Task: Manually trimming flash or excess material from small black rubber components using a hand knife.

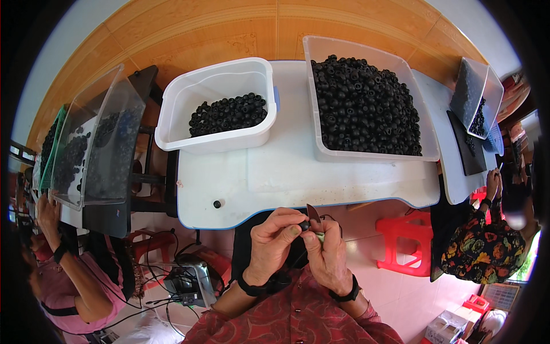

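My left hand (268, 241) pinches a small round black part (305, 226) between thumb and fingertips, just off the table's front edge. My right hand (330, 261) is closed round the handle of a small knife (313, 214), with its blade pointing up beside the part. Whether the edge touches the part I cannot tell. One loose black part (217, 204) lies near the front left of the white table (275, 178). Similar black parts with holes (366, 103) fill the large translucent bin (375, 156), and a smaller heap (229, 114) lies in the white tub (212, 141).
At the left, a person in pink (86, 286) reaches toward a clear bin (86, 195) holding black parts. A person in a flowered top (487, 246) works at the right, near a tilted bin (487, 86). A red stool (405, 241) and cables (166, 275) are below.
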A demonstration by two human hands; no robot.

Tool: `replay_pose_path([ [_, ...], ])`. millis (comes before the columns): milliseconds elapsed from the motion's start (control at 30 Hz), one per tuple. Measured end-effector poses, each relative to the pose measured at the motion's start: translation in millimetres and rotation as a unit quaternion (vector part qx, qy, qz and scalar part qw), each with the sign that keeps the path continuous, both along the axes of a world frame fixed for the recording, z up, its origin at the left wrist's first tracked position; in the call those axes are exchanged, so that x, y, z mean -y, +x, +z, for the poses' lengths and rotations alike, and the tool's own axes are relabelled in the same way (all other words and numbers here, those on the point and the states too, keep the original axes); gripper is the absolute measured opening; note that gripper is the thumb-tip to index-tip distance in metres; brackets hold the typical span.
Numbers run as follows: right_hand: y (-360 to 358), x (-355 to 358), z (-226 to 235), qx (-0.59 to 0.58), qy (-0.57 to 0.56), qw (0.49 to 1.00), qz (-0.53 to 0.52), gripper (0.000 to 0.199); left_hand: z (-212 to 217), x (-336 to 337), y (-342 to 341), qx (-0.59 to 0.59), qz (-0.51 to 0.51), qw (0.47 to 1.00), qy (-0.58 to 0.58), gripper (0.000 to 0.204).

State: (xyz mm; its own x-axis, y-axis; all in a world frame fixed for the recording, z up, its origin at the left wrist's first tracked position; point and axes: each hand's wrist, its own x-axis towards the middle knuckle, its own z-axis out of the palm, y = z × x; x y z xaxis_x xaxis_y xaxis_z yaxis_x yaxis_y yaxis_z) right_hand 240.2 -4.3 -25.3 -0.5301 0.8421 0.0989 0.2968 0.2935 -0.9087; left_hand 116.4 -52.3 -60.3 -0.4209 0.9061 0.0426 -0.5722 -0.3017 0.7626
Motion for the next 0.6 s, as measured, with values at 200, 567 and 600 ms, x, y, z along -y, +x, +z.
replay_pose_path([
  [200, -0.8, -2.2, 1.9, 0.019, 0.018, 1.000, 0.007, 0.030, 4.0, 0.5, 0.9, -0.067, 0.032, 0.997, -0.018, 0.018],
  [567, -2.6, -4.6, -0.7, 0.025, 0.028, 0.999, 0.019, 0.027, 4.6, -0.5, -0.3, -0.088, 0.044, 0.995, -0.026, 0.019],
  [600, -3.3, -4.5, -0.7, 0.026, 0.028, 0.999, 0.020, 0.027, 4.8, 0.2, -0.5, -0.090, 0.045, 0.995, -0.028, 0.019],
])
